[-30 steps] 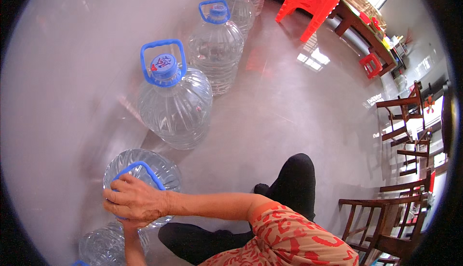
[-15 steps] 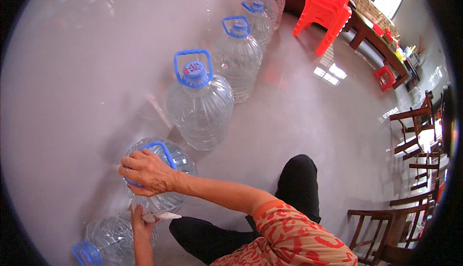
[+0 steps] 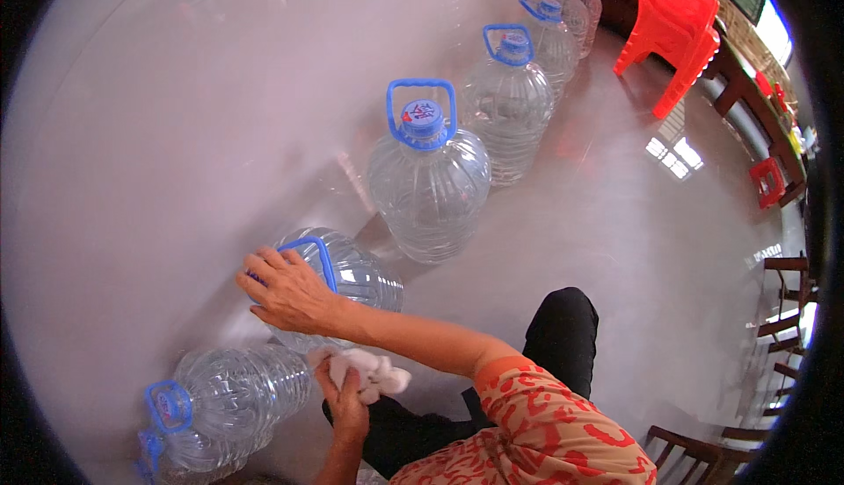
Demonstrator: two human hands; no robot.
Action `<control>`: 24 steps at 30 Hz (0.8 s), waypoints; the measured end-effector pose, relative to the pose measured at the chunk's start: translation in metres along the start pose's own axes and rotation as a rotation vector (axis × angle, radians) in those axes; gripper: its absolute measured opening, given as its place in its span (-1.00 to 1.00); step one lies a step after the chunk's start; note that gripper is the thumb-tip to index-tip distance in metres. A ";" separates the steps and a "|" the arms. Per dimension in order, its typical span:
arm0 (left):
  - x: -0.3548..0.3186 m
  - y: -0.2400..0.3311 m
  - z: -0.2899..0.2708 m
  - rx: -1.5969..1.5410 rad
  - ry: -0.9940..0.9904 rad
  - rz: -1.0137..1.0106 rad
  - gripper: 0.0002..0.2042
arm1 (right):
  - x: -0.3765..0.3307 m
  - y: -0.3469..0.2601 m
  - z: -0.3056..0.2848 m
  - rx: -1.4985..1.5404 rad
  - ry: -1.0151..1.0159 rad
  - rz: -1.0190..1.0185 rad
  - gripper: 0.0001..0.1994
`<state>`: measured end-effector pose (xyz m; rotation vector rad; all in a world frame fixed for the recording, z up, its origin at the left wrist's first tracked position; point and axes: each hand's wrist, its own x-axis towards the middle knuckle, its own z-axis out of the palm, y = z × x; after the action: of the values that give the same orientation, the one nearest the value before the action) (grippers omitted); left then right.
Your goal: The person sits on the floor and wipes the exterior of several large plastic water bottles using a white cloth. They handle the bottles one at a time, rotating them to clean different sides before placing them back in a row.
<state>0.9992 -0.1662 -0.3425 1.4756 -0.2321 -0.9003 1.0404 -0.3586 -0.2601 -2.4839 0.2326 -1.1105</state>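
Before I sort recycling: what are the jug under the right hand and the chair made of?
Jug: clear, ribbed, see-through, so likely plastic, with a blue plastic handle. Chair: glossy red, moulded in one piece, probably plastic.

a plain dining room or small eatery: large clear water jugs with blue handles (image 3: 428, 168) stand in a row along a pale wall (image 3: 176, 89) on a glossy tiled floor (image 3: 633, 221), near stacked red plastic chairs (image 3: 673, 23), a long wooden table (image 3: 756, 63) and dark wooden chairs (image 3: 787, 309).
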 end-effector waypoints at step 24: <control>0.161 0.071 0.269 0.460 0.065 0.872 -0.47 | -0.107 0.181 -0.149 -0.393 0.453 0.298 -0.51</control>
<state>0.9600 -0.4824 -0.3011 1.5860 -0.9959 -0.0836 0.8605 -0.5335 -0.3206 -2.3584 1.0019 -1.5980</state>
